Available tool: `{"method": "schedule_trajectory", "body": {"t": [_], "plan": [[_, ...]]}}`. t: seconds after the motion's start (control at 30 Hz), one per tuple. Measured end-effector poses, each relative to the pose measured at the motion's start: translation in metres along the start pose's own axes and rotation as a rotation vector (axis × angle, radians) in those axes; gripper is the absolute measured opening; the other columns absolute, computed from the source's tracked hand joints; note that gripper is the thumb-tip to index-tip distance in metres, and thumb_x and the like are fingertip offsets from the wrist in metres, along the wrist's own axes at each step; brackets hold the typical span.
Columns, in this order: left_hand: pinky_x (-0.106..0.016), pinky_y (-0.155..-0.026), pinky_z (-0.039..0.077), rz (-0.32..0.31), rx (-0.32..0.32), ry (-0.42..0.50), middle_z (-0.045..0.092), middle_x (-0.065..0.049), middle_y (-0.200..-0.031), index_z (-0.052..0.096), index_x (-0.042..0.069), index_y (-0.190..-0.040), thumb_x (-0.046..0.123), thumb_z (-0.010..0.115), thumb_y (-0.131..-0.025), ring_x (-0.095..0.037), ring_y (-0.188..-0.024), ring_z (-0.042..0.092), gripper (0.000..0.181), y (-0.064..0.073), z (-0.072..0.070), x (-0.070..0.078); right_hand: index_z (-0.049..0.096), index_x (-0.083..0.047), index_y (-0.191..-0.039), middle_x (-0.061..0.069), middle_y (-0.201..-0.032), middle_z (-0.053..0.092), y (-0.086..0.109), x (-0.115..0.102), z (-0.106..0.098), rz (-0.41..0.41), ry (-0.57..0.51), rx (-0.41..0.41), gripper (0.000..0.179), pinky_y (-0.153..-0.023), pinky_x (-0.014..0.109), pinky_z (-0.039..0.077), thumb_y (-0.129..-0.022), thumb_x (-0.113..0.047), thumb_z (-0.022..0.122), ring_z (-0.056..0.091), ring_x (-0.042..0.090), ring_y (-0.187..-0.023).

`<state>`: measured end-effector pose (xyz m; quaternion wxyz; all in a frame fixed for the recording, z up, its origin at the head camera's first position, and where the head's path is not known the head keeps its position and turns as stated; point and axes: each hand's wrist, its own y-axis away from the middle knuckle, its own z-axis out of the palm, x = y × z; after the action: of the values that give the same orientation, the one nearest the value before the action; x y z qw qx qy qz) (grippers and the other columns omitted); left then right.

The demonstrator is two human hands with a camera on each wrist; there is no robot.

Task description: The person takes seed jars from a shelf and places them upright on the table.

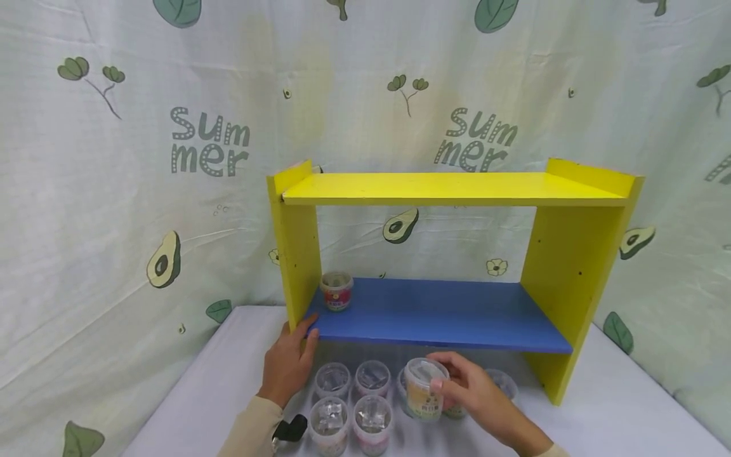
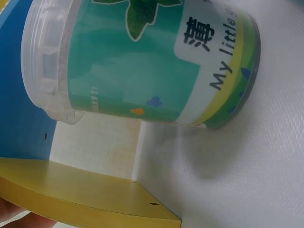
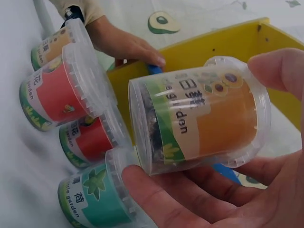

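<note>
In the head view, my right hand holds a clear plastic tub with an orange sunflower label, in front of the blue shelf board. The right wrist view shows the thumb at the rim of this tub and the other fingers along its far side. My left hand grips the front left corner of the shelf unit, where the yellow side panel meets the blue board. A tub with a red label stands on the left end of that board.
Several lidded tubs stand on the white table below the shelf, among them a near-left tub and a partly hidden tub behind my right hand. A teal-labelled tub fills the left wrist view. The yellow top board spans above.
</note>
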<state>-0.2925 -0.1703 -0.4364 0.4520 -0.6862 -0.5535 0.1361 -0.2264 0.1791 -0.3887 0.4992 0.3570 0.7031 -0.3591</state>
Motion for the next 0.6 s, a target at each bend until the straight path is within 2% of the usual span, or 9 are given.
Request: {"method": "schedule_trajectory", "body": {"t": [0.13,0.33,0.5,0.6], "plan": [[-0.045,-0.061,0.050,-0.002,-0.002,-0.004,0.057,-0.014,-0.104,0.055,0.027,-0.129,0.040,0.048,-0.094,-0.027,-0.078,0.060,0.038,0.000,0.000,0.001,0.041,0.002,-0.130,0.017,-0.118,0.052,0.003,0.005,-0.002,0.012,-0.008,-0.043,0.041,-0.076,0.037,0.050,-0.096,-0.020,0.050,0.056,0.028,-0.101],[-0.046,-0.061,0.050,0.012,0.003,0.005,0.057,-0.014,-0.106,0.055,0.026,-0.128,0.040,0.049,-0.094,-0.027,-0.079,0.061,0.037,0.000,0.000,0.000,0.045,0.000,-0.126,0.017,-0.121,0.051,0.003,0.013,-0.006,0.043,-0.031,-0.149,0.036,-0.081,0.034,0.048,-0.096,-0.019,0.049,0.055,0.029,-0.104],[-0.046,-0.061,0.050,0.005,0.005,-0.003,0.057,-0.014,-0.105,0.055,0.027,-0.128,0.040,0.049,-0.094,-0.027,-0.079,0.061,0.037,0.001,0.000,-0.001,0.046,-0.001,-0.126,0.017,-0.126,0.048,0.002,0.018,-0.009,0.033,-0.039,-0.254,0.034,-0.084,0.031,0.047,-0.096,-0.017,0.049,0.054,0.025,-0.109],[-0.046,-0.063,0.050,-0.005,-0.008,-0.006,0.057,-0.015,-0.106,0.054,0.027,-0.129,0.041,0.047,-0.095,-0.027,-0.080,0.061,0.038,0.002,0.000,0.000,0.047,-0.002,-0.127,0.016,-0.126,0.048,0.002,0.023,-0.010,0.023,-0.018,-0.286,0.035,-0.085,0.028,0.046,-0.095,-0.015,0.051,0.055,0.022,-0.110]]}}
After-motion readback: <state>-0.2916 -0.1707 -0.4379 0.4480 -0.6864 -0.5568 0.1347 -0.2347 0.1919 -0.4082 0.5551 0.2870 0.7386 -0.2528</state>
